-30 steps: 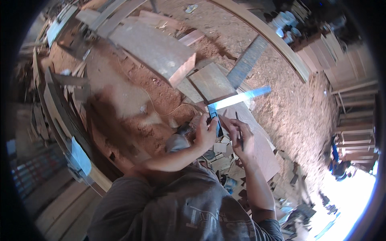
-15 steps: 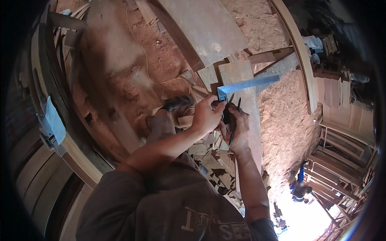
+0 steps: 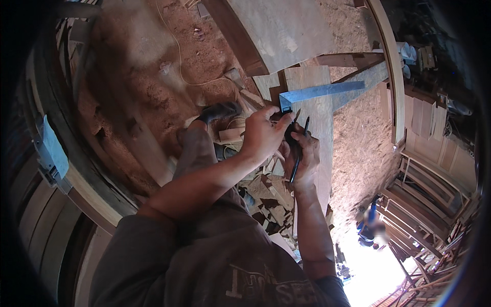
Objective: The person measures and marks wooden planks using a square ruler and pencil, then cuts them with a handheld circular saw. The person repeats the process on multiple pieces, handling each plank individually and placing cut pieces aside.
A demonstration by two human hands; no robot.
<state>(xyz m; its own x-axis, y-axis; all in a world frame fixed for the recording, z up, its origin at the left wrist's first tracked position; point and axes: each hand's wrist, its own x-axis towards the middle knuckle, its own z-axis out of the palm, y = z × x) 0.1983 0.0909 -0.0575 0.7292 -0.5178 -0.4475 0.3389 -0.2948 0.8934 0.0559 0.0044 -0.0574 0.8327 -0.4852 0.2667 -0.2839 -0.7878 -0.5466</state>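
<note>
My left hand (image 3: 262, 134) is closed, thumb and fingertips pinched at the corner of a metal square (image 3: 327, 93), whose long flat blade points to the right. Close beside it, my right hand (image 3: 307, 157) is closed around a thin dark pencil-like stick (image 3: 295, 165), which slants up past the fingers. A second dark pointed tip (image 3: 297, 115) shows between the two hands; what it belongs to is hidden by the fingers. The square's dark handle runs down toward the right hand and is partly covered. Under both hands lies a pale wooden board (image 3: 319, 123).
A wide board (image 3: 279, 30) lies ahead. Wood offcuts (image 3: 273, 202) are heaped below my hands. A long curved timber with a clamp-like metal piece (image 3: 51, 171) and pale blue sheet (image 3: 56, 148) runs along the left. Wooden frames (image 3: 429, 189) stand right; another person (image 3: 367, 233) is at lower right.
Both hands and the square have shifted slightly upward in the picture, and the square's blade has moved a little to the right. The view itself has also shifted. Both grips look the same.
</note>
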